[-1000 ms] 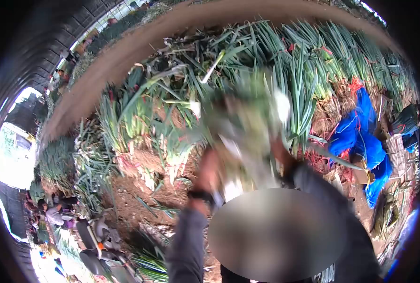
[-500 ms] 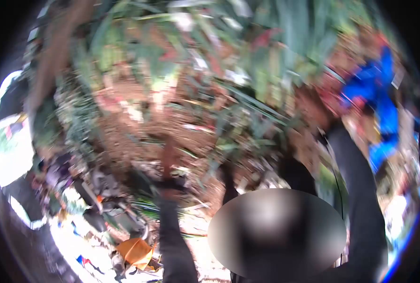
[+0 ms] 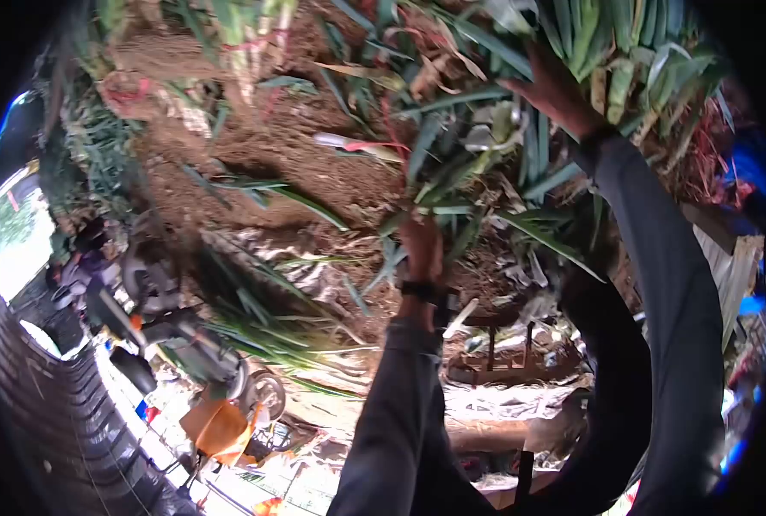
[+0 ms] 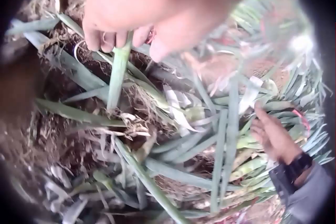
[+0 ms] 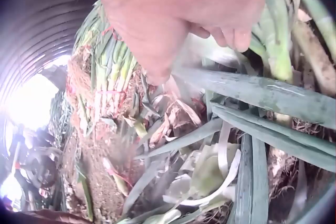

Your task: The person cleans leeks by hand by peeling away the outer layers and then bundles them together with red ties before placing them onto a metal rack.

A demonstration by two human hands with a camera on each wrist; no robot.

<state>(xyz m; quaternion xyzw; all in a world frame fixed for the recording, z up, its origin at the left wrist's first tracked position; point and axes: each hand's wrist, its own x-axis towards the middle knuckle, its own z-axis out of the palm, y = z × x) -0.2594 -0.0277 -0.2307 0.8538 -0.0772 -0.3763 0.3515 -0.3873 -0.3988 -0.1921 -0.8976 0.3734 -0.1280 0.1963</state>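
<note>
My left hand (image 3: 422, 248) is low over the littered soil, knuckles up. In the left wrist view its curled fingers pinch the end of a short green onion leaf (image 4: 118, 77). My right hand (image 3: 559, 95) reaches farther out, beside standing green onion bundles (image 3: 619, 69). The right wrist view shows its thumb held apart from the bent fingers, with a broad green leaf (image 5: 252, 90) passing just below. Loose leaves, pale peeled skins (image 5: 207, 174) and dry roots lie under both hands.
More tied bundles (image 3: 250, 43) stand at the upper left on brown soil (image 3: 271, 146). A heap of long leaves (image 3: 263, 318) lies left of my left arm. A parked motorbike (image 3: 194, 344) is farther left. Blue sheeting (image 3: 748, 172) shows at the right edge.
A second ago both hands held up a blurred leafy green onion bundle; now it is out of them. The hands have moved apart and down to the litter, and the head view has tilted downward.
</note>
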